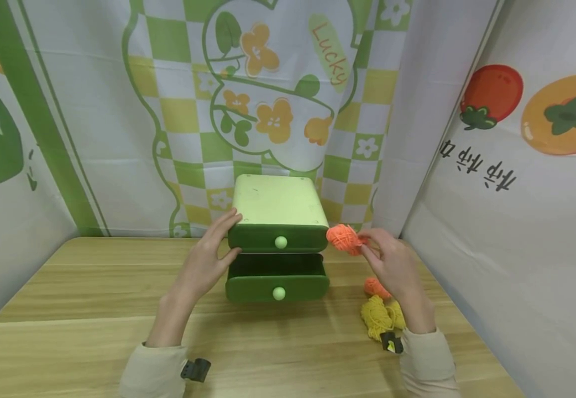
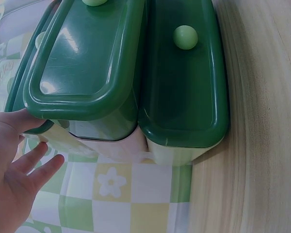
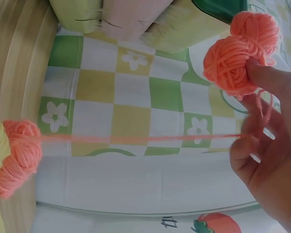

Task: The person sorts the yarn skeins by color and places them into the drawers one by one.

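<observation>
My right hand (image 1: 396, 266) pinches a small orange yarn skein (image 1: 344, 239) between thumb and fingers, raised beside the right front corner of a green drawer box (image 1: 280, 200). In the right wrist view, an orange strand (image 3: 136, 139) stretches from the fingers to a second orange skein (image 3: 20, 158) on the table. My left hand (image 1: 203, 268) touches the box's left side near the top drawer (image 1: 253, 237), fingers mostly straight. Below that, a dark green drawer (image 1: 250, 288) with a round light-green knob is pulled out. Another drawer (image 2: 182, 92), pushed in, shows beneath it in the left wrist view.
Yellow yarn skeins (image 1: 377, 318) lie beside the second orange skein at the right of the wooden table (image 1: 94, 298). A checked, flower-printed cloth (image 1: 168, 99) hangs behind the box. A printed white sheet (image 1: 517, 232) forms the right side.
</observation>
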Available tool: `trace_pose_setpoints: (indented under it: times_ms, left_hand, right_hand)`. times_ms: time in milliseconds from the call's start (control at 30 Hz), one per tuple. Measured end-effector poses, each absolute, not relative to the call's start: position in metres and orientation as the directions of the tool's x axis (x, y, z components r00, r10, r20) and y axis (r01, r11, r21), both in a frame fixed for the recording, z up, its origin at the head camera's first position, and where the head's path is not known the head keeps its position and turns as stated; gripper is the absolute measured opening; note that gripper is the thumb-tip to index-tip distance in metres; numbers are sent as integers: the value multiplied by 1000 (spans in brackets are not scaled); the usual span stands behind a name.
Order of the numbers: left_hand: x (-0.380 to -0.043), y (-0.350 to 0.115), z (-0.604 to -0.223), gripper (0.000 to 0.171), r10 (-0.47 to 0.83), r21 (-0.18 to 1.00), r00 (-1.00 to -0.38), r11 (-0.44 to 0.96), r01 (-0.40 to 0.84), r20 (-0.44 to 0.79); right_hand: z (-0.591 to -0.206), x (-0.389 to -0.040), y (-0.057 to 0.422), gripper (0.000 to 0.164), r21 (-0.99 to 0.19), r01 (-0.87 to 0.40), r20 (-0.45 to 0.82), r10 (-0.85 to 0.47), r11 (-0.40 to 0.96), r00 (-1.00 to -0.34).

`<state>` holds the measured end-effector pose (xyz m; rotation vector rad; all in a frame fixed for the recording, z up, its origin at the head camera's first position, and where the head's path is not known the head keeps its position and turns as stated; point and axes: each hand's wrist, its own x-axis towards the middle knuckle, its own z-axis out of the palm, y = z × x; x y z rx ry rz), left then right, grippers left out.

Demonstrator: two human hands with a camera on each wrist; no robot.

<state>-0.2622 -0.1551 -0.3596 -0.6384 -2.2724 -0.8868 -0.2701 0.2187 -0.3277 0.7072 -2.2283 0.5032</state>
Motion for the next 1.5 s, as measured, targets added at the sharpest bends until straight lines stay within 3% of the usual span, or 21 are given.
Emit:
trace_pose_setpoints:
  times_ms: [1000,1500]
  left_hand:
    - [-262,-154,-361,73,210,435,-708,662,611,674]
    - [-262,-155,-361,74,208,424,-694,661,619,689]
  right_hand:
    - [-329,-261,188,27,-8,-754,793,-456,657,-405]
    - [-326,-255,170,20,6,-742,780,-468,670,-416]
